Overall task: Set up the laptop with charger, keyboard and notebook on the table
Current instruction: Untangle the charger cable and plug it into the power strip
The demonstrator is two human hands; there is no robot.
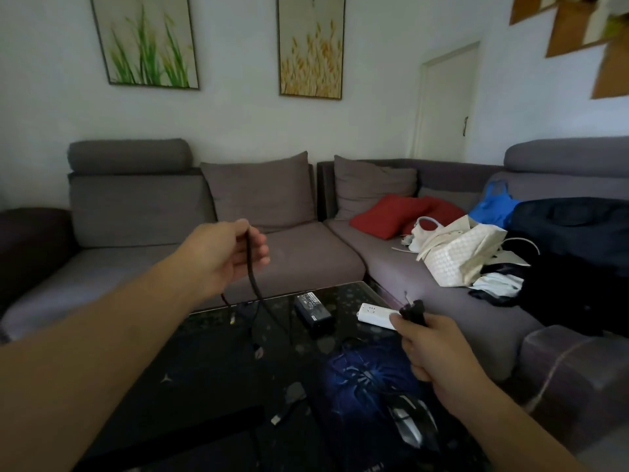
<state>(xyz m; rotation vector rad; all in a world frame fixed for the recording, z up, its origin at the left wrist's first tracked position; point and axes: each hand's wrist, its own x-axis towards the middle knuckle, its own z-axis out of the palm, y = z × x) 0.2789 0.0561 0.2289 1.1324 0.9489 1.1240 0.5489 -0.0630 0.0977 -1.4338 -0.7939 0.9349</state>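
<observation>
My left hand (224, 257) is raised over the far edge of the dark glass table (211, 362) and pinches a black charger cable (253, 277) that hangs down to the tabletop. The cable's yellow-tipped plug (232, 319) dangles near the table's back edge. My right hand (432, 352) grips a black mains plug (413, 311) just beside a white power strip (374, 315). The black charger brick (312, 308) lies label-up at the back of the table. A dark laptop lid with a small star logo (166, 378) lies at the front left.
A blue spider-pattern mouse pad (360, 379) holds a black and silver mouse (413, 424) at the front right. A loose USB plug (276, 419) lies mid-table. A grey corner sofa (299, 253) behind carries red cushions (391, 214), a white bag (459, 253) and dark clothes (578, 260).
</observation>
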